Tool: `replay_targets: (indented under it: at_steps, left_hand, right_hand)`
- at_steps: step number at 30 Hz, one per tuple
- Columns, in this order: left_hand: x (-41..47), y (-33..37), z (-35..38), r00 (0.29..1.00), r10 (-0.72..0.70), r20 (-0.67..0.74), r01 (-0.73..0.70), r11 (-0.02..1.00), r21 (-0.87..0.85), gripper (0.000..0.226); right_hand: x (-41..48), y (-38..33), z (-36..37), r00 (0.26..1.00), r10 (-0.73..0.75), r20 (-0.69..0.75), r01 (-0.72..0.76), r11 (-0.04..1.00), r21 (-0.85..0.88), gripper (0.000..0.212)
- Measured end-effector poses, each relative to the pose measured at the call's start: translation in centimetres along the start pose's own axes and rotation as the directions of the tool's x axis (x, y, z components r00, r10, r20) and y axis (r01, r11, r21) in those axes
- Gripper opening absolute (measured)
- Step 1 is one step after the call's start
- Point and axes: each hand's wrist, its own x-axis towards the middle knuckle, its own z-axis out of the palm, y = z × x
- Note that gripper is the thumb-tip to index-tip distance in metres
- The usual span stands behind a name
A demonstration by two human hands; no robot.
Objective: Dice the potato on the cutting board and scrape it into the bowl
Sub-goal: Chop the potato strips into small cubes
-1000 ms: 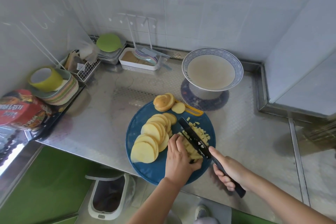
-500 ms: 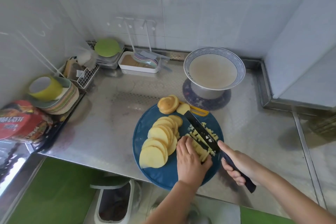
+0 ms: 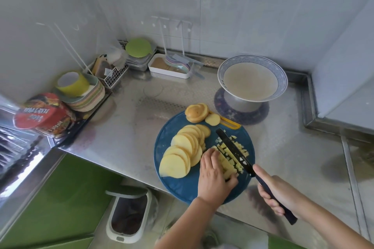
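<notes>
Blue round cutting board point(image 3: 182, 187) at front edge of the surface point(image 3: 121, 127), slightly overhanging it. Left hand point(image 3: 214, 176): grip curled down over potato strips point(image 3: 228, 166) on board's right half, fingertips on top, thumb at the near end. Right hand point(image 3: 281, 194): grip wrapped fully round handle of black knife point(image 3: 234, 151), blade angled across the strips, just right of the left fingers. Diced bits point(image 3: 242, 147) right of blade, on board. Fanned potato slices point(image 3: 182, 153) on board's left half, end piece point(image 3: 195, 114) at its far edge. Bowl point(image 3: 281, 79) of cloudy liquid on dark mat point(image 3: 261, 115), toward surface's back right corner, apart from board.
</notes>
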Motion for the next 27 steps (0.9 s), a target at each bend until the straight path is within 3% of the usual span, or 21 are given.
replay_targets:
  at_steps: [10, 22, 27]
  left_hand:
    - [-0.3, 0.3, 0.1, 0.999, -0.051, -0.006, 0.050, 0.999, -0.018, 0.080]
    - [-0.4, 0.3, 0.1, 0.994, -0.099, -0.044, 0.091, 0.985, -0.148, 0.068]
    - [-0.1, 0.5, 0.1, 0.980, -0.196, -0.016, 0.189, 0.961, -0.201, 0.069]
  right_hand:
    - [-0.2, 0.5, 1.2, 1.000, -0.008, -0.016, 0.009, 0.999, 0.048, 0.073]
    - [-0.6, 0.3, 0.8, 0.999, -0.027, -0.039, 0.027, 1.000, -0.007, 0.073]
    - [-0.4, 0.0, 0.5, 0.998, -0.060, -0.022, 0.059, 0.998, -0.015, 0.074]
